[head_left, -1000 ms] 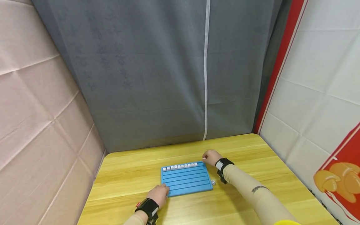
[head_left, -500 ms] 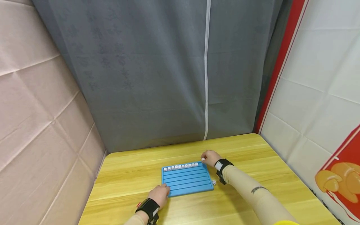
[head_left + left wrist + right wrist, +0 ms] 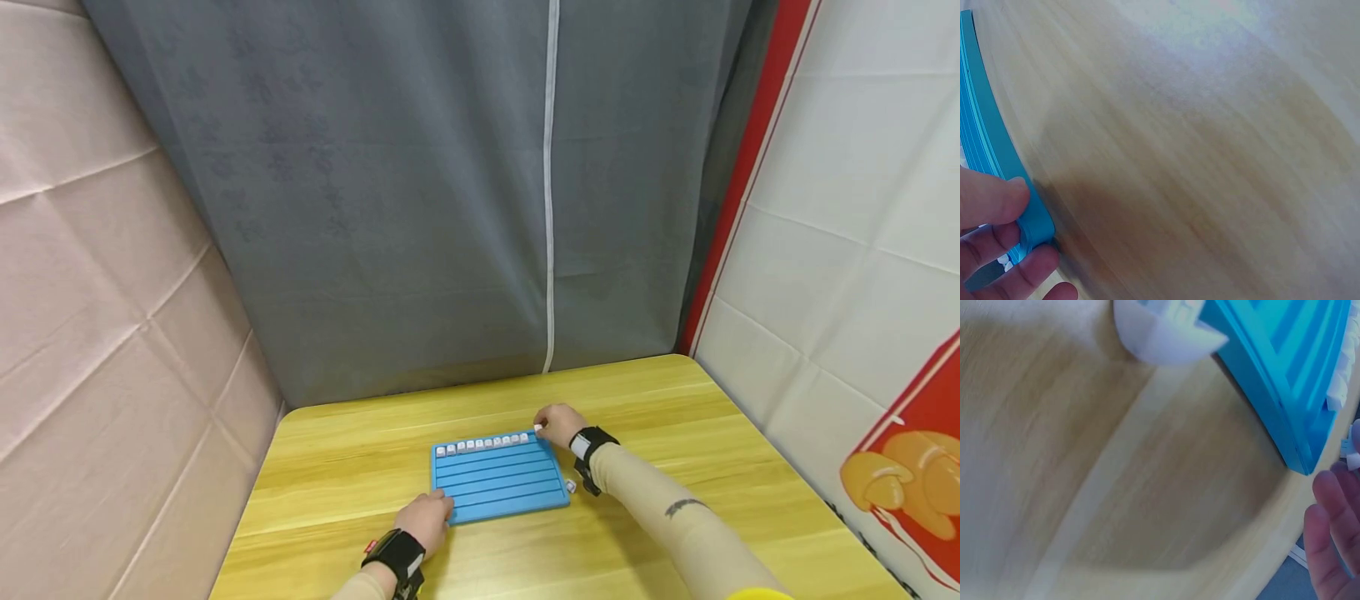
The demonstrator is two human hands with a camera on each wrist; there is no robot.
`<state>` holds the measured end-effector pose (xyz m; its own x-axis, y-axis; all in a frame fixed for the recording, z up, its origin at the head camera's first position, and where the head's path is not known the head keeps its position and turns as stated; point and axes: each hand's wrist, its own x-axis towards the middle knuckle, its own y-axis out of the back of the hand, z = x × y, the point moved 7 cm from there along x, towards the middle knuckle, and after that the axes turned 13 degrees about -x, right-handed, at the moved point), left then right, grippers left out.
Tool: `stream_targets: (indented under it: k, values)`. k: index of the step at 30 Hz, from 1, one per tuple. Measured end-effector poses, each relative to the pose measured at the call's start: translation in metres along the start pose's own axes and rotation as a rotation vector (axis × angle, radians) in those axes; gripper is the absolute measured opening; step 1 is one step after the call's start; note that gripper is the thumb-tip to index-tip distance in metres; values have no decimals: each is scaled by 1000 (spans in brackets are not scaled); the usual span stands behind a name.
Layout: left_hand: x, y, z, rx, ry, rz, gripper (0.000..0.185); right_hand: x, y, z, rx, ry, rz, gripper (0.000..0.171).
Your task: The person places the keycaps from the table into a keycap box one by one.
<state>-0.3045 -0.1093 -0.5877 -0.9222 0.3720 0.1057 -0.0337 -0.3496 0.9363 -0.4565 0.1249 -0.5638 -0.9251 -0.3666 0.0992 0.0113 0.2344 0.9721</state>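
Observation:
A flat blue tray (image 3: pixel 498 481) with long grooves lies on the table. White keycaps (image 3: pixel 480 445) stand side by side along its far groove. My left hand (image 3: pixel 425 518) holds the tray's near left corner; in the left wrist view its thumb (image 3: pixel 1004 199) lies on the blue edge, with fingers around the corner. At the far right corner, my right hand (image 3: pixel 562 426) pinches one white keycap (image 3: pixel 537 428). That pinched keycap (image 3: pixel 1352 450) is partly cut off in the right wrist view. A loose keycap (image 3: pixel 571 486) lies just right of the tray, large and close in the right wrist view.
The wooden table (image 3: pixel 345 467) extends around the tray on all sides. A grey curtain (image 3: pixel 412 208) hangs behind it. Pale pink cloth (image 3: pixel 135 333) covers the left side, and a white and red printed sheet (image 3: pixel 840 250) the right.
My right hand has shifted slightly left, bringing the pinched keycap to the far right corner of the tray. The left hand stays on the near left corner.

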Motion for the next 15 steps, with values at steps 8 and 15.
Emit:
stream_targets:
  k: [8,15]
  values:
    - [-1,1,0,-9,-14,7,19,1,-10,-7,-78,52,30,13]
    - [-2,1,0,-9,-26,13,18,1,-17,-5,-80,24,39,12]
